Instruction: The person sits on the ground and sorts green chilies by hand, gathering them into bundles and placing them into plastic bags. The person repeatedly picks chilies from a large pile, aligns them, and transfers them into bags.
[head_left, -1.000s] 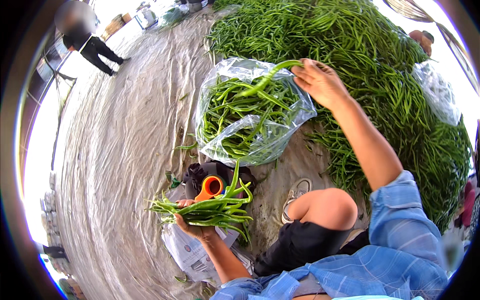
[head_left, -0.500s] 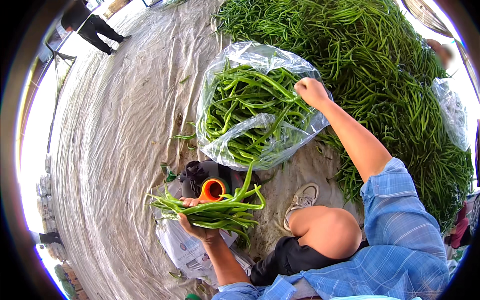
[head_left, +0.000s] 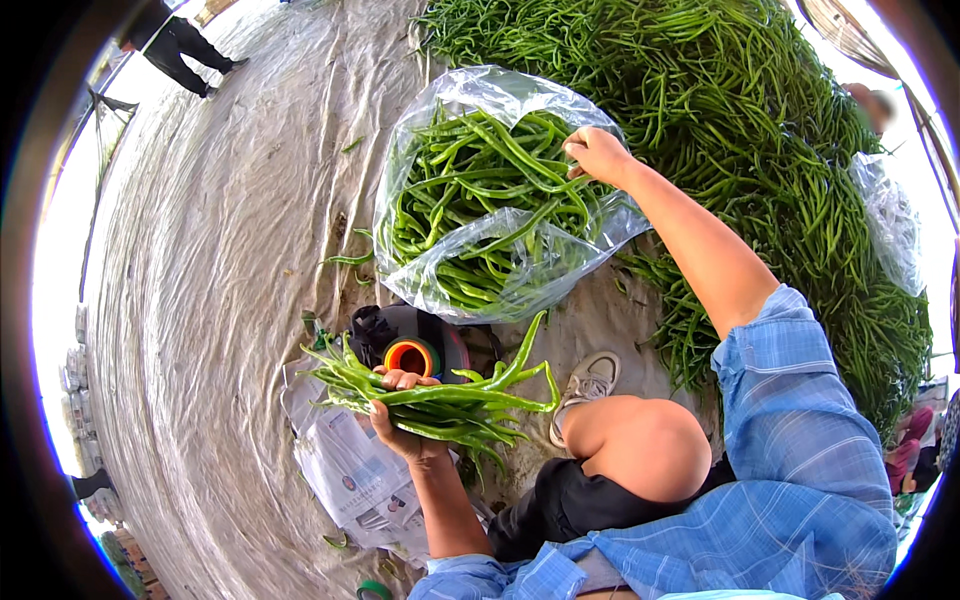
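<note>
Left hand [head_left: 408, 442]: clamped around a bunch of green peppers [head_left: 465, 408], lower centre, ends jutting past both sides of the grip.
Right hand [head_left: 600, 157]: well apart from the left, fingers curled over the clear bag's right side, upper centre; whether they pinch a pepper cannot be told.
Clear bag [head_left: 490, 82]: centre, mouth spread, peppers inside.
Heap [head_left: 760, 170]: upper right, its edge close to the bag.
Tight side: orange ring [head_left: 411, 357] just beside the left fingers.
Roomy side: wrinkled ground sheet [head_left: 210, 270], broad across the left.
</note>
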